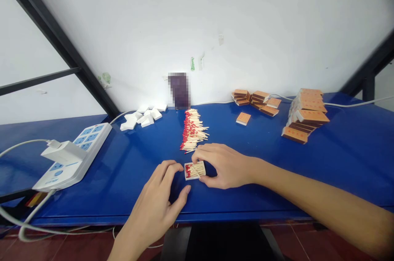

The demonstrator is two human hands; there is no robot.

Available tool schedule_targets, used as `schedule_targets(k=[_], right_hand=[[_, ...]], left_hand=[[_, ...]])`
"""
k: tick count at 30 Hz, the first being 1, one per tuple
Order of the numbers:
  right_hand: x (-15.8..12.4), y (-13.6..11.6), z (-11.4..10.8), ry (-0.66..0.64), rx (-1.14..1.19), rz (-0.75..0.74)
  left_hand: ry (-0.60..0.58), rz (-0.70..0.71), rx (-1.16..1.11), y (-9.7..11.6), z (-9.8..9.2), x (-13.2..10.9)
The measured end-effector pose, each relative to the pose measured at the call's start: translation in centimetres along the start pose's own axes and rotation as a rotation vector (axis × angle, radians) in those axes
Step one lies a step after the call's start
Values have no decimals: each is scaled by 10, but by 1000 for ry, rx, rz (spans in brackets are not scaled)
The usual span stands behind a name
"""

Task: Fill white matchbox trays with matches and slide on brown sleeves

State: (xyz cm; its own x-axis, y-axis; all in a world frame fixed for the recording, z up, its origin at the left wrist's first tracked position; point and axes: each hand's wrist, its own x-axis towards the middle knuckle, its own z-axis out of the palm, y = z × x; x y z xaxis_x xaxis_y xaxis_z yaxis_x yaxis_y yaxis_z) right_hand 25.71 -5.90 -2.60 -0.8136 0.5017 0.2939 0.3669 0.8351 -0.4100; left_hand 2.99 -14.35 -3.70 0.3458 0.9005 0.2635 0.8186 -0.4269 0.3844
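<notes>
A small white matchbox tray (187, 175) filled with red-headed matches (193, 169) lies on the blue table in front of me. My right hand (226, 166) closes on the tray's right end, index finger at the far side and thumb at the near side. One match lies slantwise over the others, close to that thumb. My left hand (163, 193) is at the tray's left, thumb and fingers apart, with the index fingertip at or almost at its edge. Just beyond the tray lies a long heap of loose matches (193, 129), heads mostly to the left.
White empty-looking trays (144, 116) lie at the back left. Orange matchbox sleeves or boxes (257, 101) lie at the back right, one boxlike piece (243, 118) apart, beside a larger stack (308, 115). A power strip (83, 150) with cables occupies the left. A pixelated dark object (179, 90) leans against the wall.
</notes>
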Motion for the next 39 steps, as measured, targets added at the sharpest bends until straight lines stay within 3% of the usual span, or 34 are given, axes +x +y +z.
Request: schedule_targets(k=[9, 20, 39], right_hand=[[-1, -11, 2, -28, -26, -31], [0, -5, 2, -63, 3, -49], [3, -6, 8, -23, 83, 55]], left_hand=[[-93, 82, -45, 2, -4, 3], [-91, 58, -87, 4, -7, 3], [-138, 120, -70, 6, -9, 5]])
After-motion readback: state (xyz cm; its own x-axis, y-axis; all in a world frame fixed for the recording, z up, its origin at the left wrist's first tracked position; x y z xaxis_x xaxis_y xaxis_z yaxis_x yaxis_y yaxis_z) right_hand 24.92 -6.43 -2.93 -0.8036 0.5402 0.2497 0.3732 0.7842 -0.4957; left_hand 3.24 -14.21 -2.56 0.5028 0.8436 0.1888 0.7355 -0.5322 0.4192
